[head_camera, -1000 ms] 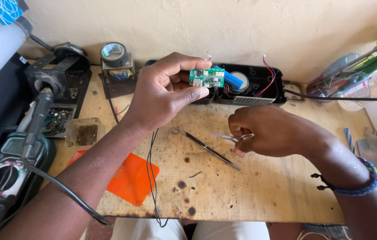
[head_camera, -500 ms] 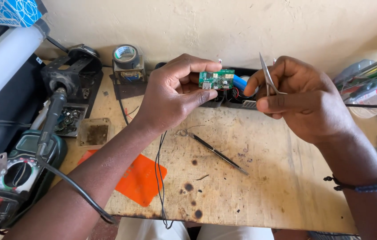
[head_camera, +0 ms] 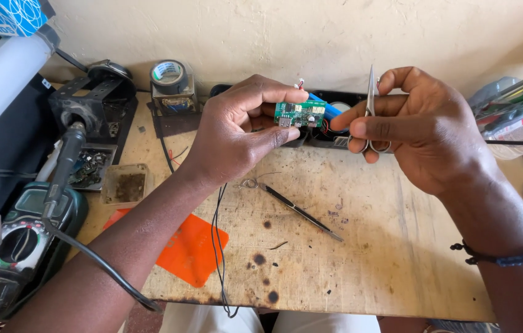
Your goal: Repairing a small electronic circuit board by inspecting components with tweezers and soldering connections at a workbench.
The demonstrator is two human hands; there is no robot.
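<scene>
My left hand (head_camera: 236, 129) pinches a small green circuit board (head_camera: 300, 114) between thumb and fingers, raised above the bench. A blue cylindrical cell (head_camera: 326, 110) and thin red wires hang behind the board. My right hand (head_camera: 421, 126) grips a pair of small metal scissors (head_camera: 370, 102), blades pointing up, just right of the board. Both hands hover over a black device case (head_camera: 329, 139) lying at the back of the wooden bench (head_camera: 366, 259).
A thin black probe (head_camera: 298, 211) lies on the bench beside a small wire loop. An orange sheet (head_camera: 190, 250) sits front left, a multimeter (head_camera: 18, 243) and a soldering iron (head_camera: 64, 169) at far left. A tape roll (head_camera: 169, 72) stands at the back.
My right hand picked the scissors up off the bench and raised them beside the board. The left hand kept holding the board, and the view moved closer.
</scene>
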